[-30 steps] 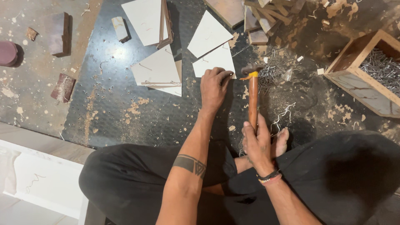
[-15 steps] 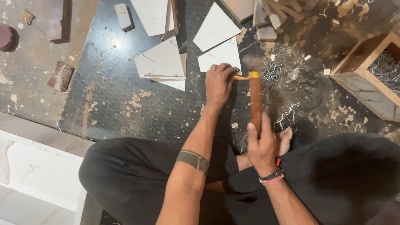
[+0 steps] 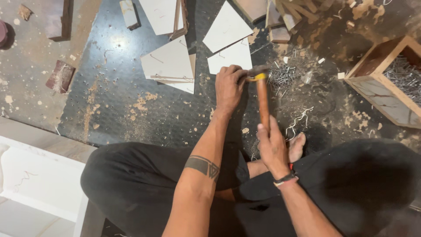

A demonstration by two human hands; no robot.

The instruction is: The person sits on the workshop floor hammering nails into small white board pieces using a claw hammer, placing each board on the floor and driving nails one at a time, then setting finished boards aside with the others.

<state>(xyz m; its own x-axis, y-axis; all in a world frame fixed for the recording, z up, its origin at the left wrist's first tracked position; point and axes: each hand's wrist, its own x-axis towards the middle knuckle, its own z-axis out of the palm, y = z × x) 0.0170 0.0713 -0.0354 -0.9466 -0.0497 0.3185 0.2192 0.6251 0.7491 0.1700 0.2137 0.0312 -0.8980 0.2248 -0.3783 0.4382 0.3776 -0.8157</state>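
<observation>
I sit cross-legged on a dark floor plate. My right hand [image 3: 272, 148] grips the wooden handle of a hammer [image 3: 262, 100], whose head lies low beside my left hand. My left hand [image 3: 228, 87] is closed, fingertips pinched on something small on the plate at the hammer head; what it pinches is hidden. A pile of loose nails [image 3: 281, 75] lies just right of the hammer head. White triangular boards [image 3: 169, 63] lie on the plate beyond my left hand.
A wooden box [image 3: 372, 90] holding nails stands at the right. Wood offcuts [image 3: 287, 15] and shavings lie at the top. Small wooden blocks [image 3: 60, 75] rest at the left, and a white panel [image 3: 39, 182] lies at the lower left. My bare foot [image 3: 297, 147] shows beside my right hand.
The hammer head has come down toward my left hand's fingertips. The view has shifted slightly; my left hand stays in place.
</observation>
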